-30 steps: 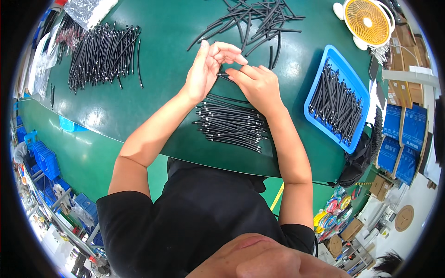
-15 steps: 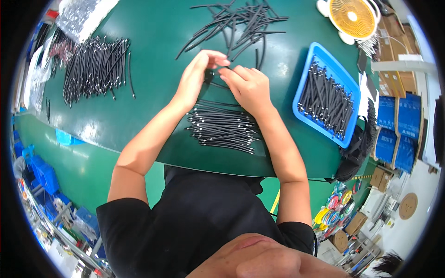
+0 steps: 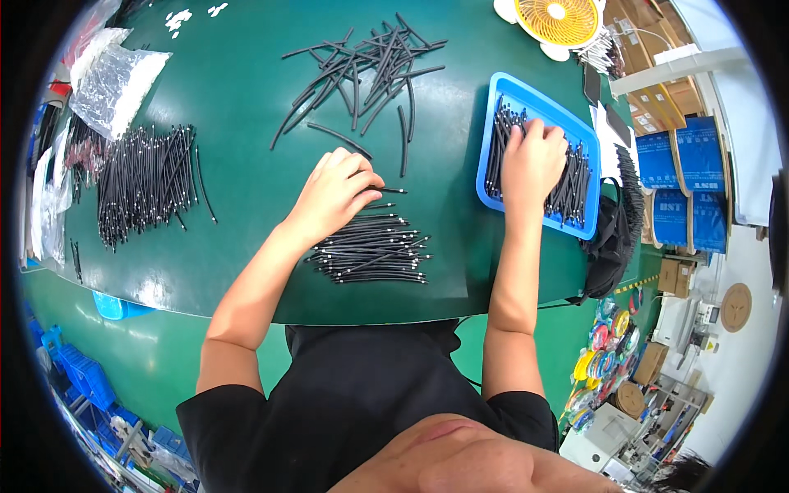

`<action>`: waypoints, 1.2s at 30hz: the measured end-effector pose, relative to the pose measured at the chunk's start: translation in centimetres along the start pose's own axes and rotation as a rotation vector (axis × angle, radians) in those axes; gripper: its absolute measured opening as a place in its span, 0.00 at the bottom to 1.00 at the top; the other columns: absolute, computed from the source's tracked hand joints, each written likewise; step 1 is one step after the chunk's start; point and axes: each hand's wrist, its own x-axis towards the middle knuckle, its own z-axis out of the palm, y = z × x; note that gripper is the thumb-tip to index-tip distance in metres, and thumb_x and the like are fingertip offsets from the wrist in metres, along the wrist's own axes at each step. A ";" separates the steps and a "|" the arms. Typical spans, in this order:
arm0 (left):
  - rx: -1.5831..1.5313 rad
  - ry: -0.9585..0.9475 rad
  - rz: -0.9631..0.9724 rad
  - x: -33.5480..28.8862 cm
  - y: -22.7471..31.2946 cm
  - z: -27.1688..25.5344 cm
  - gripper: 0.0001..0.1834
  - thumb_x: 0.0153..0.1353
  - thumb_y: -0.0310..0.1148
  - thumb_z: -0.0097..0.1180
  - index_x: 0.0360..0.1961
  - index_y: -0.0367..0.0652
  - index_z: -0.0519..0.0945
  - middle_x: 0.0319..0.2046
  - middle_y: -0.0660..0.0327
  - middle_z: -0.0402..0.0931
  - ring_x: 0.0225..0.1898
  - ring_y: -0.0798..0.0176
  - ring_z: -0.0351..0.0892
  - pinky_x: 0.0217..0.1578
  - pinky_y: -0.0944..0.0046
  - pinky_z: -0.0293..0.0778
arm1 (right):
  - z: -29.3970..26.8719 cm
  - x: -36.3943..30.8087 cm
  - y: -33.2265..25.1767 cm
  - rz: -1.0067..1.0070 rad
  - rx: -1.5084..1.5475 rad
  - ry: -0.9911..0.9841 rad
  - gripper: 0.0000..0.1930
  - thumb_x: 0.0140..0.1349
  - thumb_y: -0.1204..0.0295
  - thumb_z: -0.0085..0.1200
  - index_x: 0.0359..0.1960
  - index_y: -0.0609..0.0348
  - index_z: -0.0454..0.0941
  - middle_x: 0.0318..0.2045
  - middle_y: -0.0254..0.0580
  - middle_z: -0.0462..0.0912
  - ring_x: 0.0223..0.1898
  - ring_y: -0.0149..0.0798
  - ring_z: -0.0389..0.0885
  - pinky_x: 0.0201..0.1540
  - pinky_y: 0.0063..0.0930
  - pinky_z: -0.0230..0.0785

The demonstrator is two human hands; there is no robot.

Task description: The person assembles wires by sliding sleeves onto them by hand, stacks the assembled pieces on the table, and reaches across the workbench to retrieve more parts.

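1. The left hand (image 3: pixel 335 197) is half curled; a slim black tube (image 3: pixel 391 191) is seen at its fingertips, though whether it is gripped cannot be told.
2. The right hand (image 3: pixel 532 164) is placed, fingers bent, in a blue plastic tray (image 3: pixel 538 103) among silver-tipped black pieces (image 3: pixel 567 195); its grasp is hidden.
3. Metal-tipped tubes (image 3: pixel 374 255) are laid roughly parallel, bodyward of the left hand; plain matte tubes (image 3: pixel 356 90) are heaped beyond.

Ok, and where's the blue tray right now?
In the head view, the blue tray sits toward the right of the green table, below the yellow fan, with the right hand among its black tubes.
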 end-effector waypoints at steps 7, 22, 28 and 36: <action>0.061 0.182 -0.104 0.2 -0.3 0.4 0.05 0.69 0.30 0.63 0.41 0.42 0.80 0.39 0.59 0.80 0.44 0.50 0.80 0.48 0.51 0.75 | 3.2 -3.6 -10.0 -0.400 0.564 -0.121 0.13 0.68 0.64 0.65 0.44 0.61 0.80 0.43 0.49 0.79 0.46 0.52 0.80 0.49 0.46 0.76; 0.113 0.398 -0.328 -0.1 -1.4 -0.6 0.06 0.72 0.32 0.62 0.45 0.43 0.85 0.38 0.58 0.83 0.40 0.51 0.83 0.42 0.55 0.78 | 3.3 -6.4 -13.1 -0.552 0.800 -0.031 0.08 0.69 0.76 0.57 0.48 0.57 0.82 0.39 0.41 0.79 0.41 0.45 0.78 0.45 0.41 0.67; 0.069 0.384 -0.312 0.4 -1.3 -0.5 0.06 0.72 0.32 0.63 0.45 0.42 0.85 0.38 0.57 0.83 0.41 0.51 0.84 0.43 0.55 0.79 | 3.3 -6.0 -12.5 -0.531 0.846 -0.074 0.08 0.67 0.71 0.64 0.46 0.51 0.85 0.36 0.36 0.78 0.39 0.42 0.77 0.44 0.40 0.66; 0.041 0.357 -0.270 0.1 -1.5 -0.8 0.05 0.71 0.31 0.63 0.43 0.41 0.85 0.36 0.56 0.82 0.40 0.51 0.83 0.42 0.54 0.79 | 3.4 -5.9 -12.7 -0.601 0.869 -0.061 0.05 0.67 0.68 0.65 0.40 0.50 0.83 0.34 0.30 0.81 0.39 0.41 0.77 0.45 0.39 0.65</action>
